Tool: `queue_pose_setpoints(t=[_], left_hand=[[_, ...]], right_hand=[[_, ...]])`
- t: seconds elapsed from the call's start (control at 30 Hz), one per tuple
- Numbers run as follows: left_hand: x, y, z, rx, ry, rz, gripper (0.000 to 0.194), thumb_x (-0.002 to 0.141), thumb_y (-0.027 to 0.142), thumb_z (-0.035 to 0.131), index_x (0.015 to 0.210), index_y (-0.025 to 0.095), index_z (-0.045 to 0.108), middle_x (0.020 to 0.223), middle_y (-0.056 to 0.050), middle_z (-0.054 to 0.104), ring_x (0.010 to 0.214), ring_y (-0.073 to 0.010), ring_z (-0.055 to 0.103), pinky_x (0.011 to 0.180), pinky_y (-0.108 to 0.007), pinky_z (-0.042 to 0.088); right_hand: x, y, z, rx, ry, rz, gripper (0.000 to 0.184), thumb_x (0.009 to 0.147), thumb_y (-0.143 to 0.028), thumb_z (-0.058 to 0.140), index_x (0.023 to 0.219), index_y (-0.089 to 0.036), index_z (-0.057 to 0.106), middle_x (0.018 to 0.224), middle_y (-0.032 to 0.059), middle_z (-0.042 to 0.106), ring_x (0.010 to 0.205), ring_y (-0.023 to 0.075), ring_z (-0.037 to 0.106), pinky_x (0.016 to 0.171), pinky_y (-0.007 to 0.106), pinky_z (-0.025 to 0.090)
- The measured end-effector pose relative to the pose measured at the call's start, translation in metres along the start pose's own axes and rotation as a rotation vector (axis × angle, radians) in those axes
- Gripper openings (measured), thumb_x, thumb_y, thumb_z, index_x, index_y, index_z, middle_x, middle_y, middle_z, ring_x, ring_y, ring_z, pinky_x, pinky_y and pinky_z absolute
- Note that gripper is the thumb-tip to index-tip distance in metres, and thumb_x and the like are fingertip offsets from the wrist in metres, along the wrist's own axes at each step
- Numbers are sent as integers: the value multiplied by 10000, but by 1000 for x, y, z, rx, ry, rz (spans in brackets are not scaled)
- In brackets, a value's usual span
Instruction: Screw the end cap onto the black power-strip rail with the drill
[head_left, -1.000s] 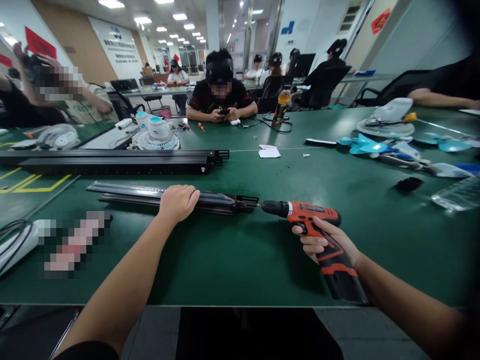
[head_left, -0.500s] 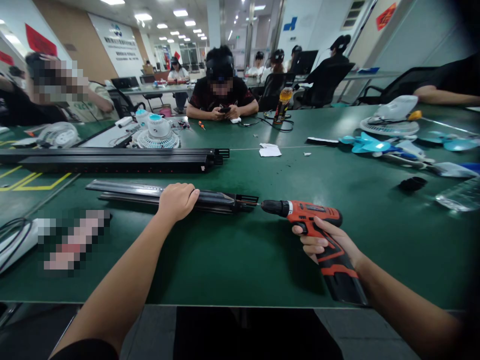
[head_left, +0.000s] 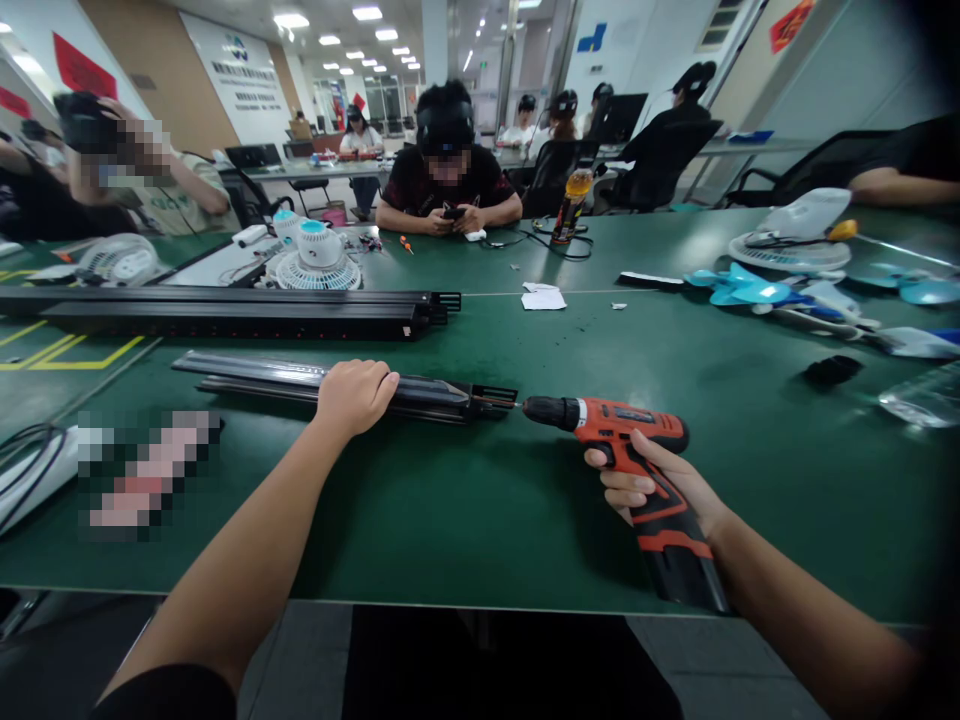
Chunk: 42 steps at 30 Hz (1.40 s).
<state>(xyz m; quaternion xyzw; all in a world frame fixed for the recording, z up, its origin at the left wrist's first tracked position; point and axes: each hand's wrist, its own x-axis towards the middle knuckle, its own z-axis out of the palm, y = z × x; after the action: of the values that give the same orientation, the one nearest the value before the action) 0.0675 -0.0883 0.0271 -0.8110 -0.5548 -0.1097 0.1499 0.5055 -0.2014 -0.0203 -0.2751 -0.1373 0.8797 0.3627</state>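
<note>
My left hand (head_left: 354,396) is closed over a long black metal profile (head_left: 431,397) lying on the green table. At the profile's right end is a slotted black end piece (head_left: 495,399). My right hand (head_left: 637,480) grips an orange and black cordless drill (head_left: 622,418) by its handle, the index finger at the trigger. The drill's chuck points left, and its bit meets the slotted end; whether it sits in a screw there is too small to tell.
Behind lie longer black profiles (head_left: 225,315). White fan parts (head_left: 315,262), a drink bottle (head_left: 570,210) and torn paper (head_left: 544,296) are farther back. Blue fan blades (head_left: 739,285) and a clear plastic piece (head_left: 926,393) lie right. A person (head_left: 446,165) sits opposite, holding a phone.
The view has shifted slightly. Both hands, the drill and the profile keep nearly the same positions relative to each other.
</note>
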Motion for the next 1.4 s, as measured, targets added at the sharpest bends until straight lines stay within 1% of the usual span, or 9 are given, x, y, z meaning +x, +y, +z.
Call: queue_pose_setpoints(t=[0.17, 0.3, 0.63, 0.73, 0.83, 0.93, 1.07, 1.23, 1.4], left_hand=[[0, -1, 0, 4, 4, 1, 517, 1061, 425, 255, 817, 202, 652, 780, -101, 701, 744, -271, 613, 707, -406, 353], [1, -2, 0, 9, -2, 9, 526, 1067, 429, 243, 823, 201, 649, 795, -96, 710, 761, -269, 624, 704, -403, 350], [1, 0, 0, 22, 10, 1, 507, 1064, 418, 271, 827, 196, 660, 802, -94, 717, 772, -266, 634, 703, -394, 357], [1, -2, 1, 16, 9, 3, 508, 1064, 424, 273, 839, 194, 666, 804, -92, 719, 779, -264, 640, 702, -388, 362], [1, -3, 2, 22, 6, 9, 509, 1063, 430, 277, 845, 194, 671, 802, -91, 718, 774, -260, 642, 695, -385, 368], [1, -3, 2, 30, 2, 6, 509, 1062, 426, 278, 843, 194, 674, 798, -89, 719, 764, -263, 641, 689, -393, 370], [1, -3, 2, 37, -3, 9, 510, 1066, 427, 274, 847, 196, 672, 800, -85, 719, 766, -264, 644, 685, -399, 367], [1, -3, 3, 39, 2, 10, 511, 1067, 428, 274, 836, 198, 668, 793, -87, 715, 761, -265, 641, 692, -398, 364], [1, -2, 2, 23, 12, 2, 517, 1064, 433, 276, 837, 195, 676, 794, -96, 716, 762, -274, 641, 698, -401, 359]], right_hand=[[-1, 2, 6, 2, 1, -16, 374, 899, -490, 771, 1008, -162, 629, 580, -89, 294, 522, 96, 332, 505, 171, 434], [-2, 3, 11, 21, -8, -19, 386, 883, -463, 802, 992, -125, 650, 573, -88, 327, 517, 80, 348, 515, 154, 448], [-3, 4, 14, -20, -31, -43, 364, 886, -440, 807, 976, -104, 702, 587, -61, 405, 521, 70, 329, 527, 160, 440], [-4, 4, 12, -31, -21, -43, 432, 862, -498, 814, 998, -100, 714, 562, -64, 380, 526, 87, 332, 512, 180, 423], [-4, 5, 9, 6, -1, -53, 491, 846, -548, 811, 1055, -115, 714, 554, -71, 358, 528, 103, 335, 504, 196, 426], [-4, 6, 8, 38, 1, -50, 491, 860, -534, 802, 1077, -104, 704, 563, -74, 345, 528, 99, 337, 508, 186, 424], [-4, 8, 11, 48, -19, -48, 462, 875, -537, 785, 1028, -110, 696, 580, -73, 342, 526, 88, 343, 519, 175, 422], [-5, 7, 14, 49, -31, -28, 415, 884, -489, 793, 1024, -112, 694, 581, -70, 374, 528, 83, 385, 539, 168, 438], [-3, 5, 16, 40, -19, 7, 363, 857, -393, 840, 1022, -95, 715, 538, -76, 406, 522, 82, 437, 517, 155, 447]])
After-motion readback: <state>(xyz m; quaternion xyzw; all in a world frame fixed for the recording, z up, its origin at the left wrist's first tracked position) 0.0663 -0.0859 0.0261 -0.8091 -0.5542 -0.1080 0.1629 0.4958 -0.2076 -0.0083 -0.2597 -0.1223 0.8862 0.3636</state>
